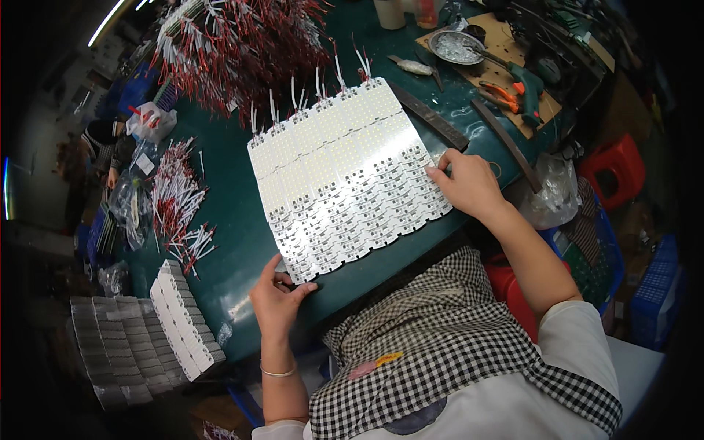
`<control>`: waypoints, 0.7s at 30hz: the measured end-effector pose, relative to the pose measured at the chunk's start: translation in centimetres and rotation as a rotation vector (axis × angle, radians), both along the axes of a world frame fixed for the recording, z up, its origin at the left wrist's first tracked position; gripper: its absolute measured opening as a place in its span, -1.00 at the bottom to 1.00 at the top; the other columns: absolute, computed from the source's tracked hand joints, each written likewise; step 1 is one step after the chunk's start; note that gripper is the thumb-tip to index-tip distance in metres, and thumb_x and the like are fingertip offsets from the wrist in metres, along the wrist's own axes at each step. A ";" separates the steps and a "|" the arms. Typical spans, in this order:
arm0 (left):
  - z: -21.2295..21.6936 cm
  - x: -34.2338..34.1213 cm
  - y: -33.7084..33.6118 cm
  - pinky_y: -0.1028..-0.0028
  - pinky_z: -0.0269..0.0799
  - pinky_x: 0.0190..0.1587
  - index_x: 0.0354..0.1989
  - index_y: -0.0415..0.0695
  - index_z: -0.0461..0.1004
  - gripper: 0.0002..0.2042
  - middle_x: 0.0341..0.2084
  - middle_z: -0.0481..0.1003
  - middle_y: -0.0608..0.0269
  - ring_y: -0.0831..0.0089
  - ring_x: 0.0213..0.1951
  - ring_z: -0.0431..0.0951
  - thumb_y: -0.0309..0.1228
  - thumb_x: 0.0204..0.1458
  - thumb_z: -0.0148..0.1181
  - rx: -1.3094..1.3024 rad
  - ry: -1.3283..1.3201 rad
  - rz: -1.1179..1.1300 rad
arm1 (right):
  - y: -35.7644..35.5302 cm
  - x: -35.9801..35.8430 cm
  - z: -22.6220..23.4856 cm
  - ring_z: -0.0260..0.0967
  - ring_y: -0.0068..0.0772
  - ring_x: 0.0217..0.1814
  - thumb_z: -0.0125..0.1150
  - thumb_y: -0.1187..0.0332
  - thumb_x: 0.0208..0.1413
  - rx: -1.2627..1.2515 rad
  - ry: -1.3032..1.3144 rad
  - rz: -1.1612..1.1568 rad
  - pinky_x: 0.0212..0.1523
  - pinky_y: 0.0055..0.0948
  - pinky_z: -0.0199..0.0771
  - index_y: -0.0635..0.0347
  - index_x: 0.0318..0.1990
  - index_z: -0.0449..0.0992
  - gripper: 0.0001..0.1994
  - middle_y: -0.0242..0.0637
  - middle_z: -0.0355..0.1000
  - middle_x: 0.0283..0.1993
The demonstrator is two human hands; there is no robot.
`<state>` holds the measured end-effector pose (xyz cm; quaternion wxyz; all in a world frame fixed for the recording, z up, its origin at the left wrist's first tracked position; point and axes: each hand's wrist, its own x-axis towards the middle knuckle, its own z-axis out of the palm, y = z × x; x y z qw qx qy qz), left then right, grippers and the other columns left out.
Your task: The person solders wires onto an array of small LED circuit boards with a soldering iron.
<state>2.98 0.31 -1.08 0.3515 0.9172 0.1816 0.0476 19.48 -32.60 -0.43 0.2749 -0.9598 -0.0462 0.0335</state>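
In front of me on the green table lies a wide set of white LED circuit boards (345, 136). Its near half is fanned out in overlapping rows, and white and red wires (319, 86) stick up along its far edge. My left hand (277, 302) grips the near left corner, thumb on top and the other fingers at the side, partly hidden. At the right edge, my right hand (471, 183) is closed on the boards with thumb and index finger; its remaining fingers are curled.
A big heap of red and white wires (235, 51) stands at the far left, with loose wires (176, 194) nearer. Stacked white boards (183, 323) sit at the near left. Two dark metal bars (433, 117), a bowl (456, 47), pliers (499, 95) and a green soldering gun (528, 92) lie right.
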 end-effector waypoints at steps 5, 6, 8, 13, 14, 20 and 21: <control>-0.5 0.5 2.2 0.71 0.17 -0.60 0.22 -0.33 0.23 -0.28 -0.58 0.43 0.39 0.74 -0.64 0.27 -0.54 -0.18 0.43 -0.497 -0.049 0.061 | -0.4 0.8 -0.7 0.52 -0.04 -0.27 0.20 -0.01 0.07 0.258 0.020 -0.015 -0.22 -0.17 0.46 0.34 -0.36 0.54 -0.54 -0.01 0.53 -0.40; -0.2 0.7 2.7 0.71 0.12 -0.65 0.25 -0.33 0.18 -0.28 -0.59 0.41 0.39 0.73 -0.66 0.26 -0.50 -0.12 0.40 -0.833 -0.028 0.096 | -0.3 1.4 -0.6 0.52 -0.06 -0.25 0.16 -0.05 0.08 0.316 0.053 -0.031 -0.21 -0.20 0.46 0.38 -0.42 0.56 -0.49 0.00 0.53 -0.39; -0.3 1.2 3.0 0.72 0.05 -0.67 0.20 -0.34 0.20 -0.35 -0.59 0.42 0.40 0.75 -0.68 0.23 -0.50 -0.08 0.36 -0.882 -0.028 0.117 | 0.6 3.1 1.0 0.52 -0.04 -0.28 0.11 -0.10 0.10 0.387 0.340 -0.113 -0.19 -0.21 0.46 0.41 -0.48 0.56 -0.42 0.00 0.52 -0.45; -0.3 2.4 3.3 0.75 -0.09 -0.72 0.05 -0.32 0.26 -0.55 -0.61 0.43 0.46 0.82 -0.74 0.17 -0.51 0.00 0.27 -0.987 -0.033 0.068 | 2.5 5.1 -1.5 0.44 0.04 -0.49 0.10 -0.07 0.12 0.233 -0.028 -0.062 -0.35 -0.14 0.39 0.39 -0.58 0.52 -0.43 0.05 0.42 -0.60; -0.4 2.4 3.5 0.76 -0.10 -0.72 0.06 -0.31 0.25 -0.55 -0.62 0.43 0.46 0.82 -0.74 0.17 -0.52 0.00 0.27 -0.950 -0.074 0.024 | 2.6 5.0 -1.4 0.39 0.01 -0.58 0.12 -0.04 0.13 0.248 -0.120 -0.041 -0.44 -0.15 0.34 0.37 -0.61 0.49 -0.45 0.05 0.38 -0.65; -1.4 4.5 3.9 0.75 0.10 -0.56 0.05 -0.33 0.26 -0.57 -0.63 0.40 0.47 0.79 -0.61 0.27 -0.56 0.02 0.24 -0.762 -0.138 -0.103 | 3.5 5.4 -2.5 0.44 0.17 -0.43 0.08 -0.06 0.14 0.165 -0.330 -0.027 -0.34 0.01 0.40 0.32 -0.59 0.49 -0.46 0.11 0.44 -0.54; -1.5 4.4 3.9 0.74 0.14 -0.54 0.06 -0.34 0.26 -0.57 -0.63 0.41 0.47 0.77 -0.59 0.29 -0.57 0.02 0.24 -0.696 -0.083 -0.074 | 3.5 5.2 -2.8 0.46 0.14 -0.45 0.05 -0.05 0.16 0.127 -0.337 -0.010 -0.38 0.00 0.42 0.31 -0.57 0.50 -0.47 0.10 0.45 -0.55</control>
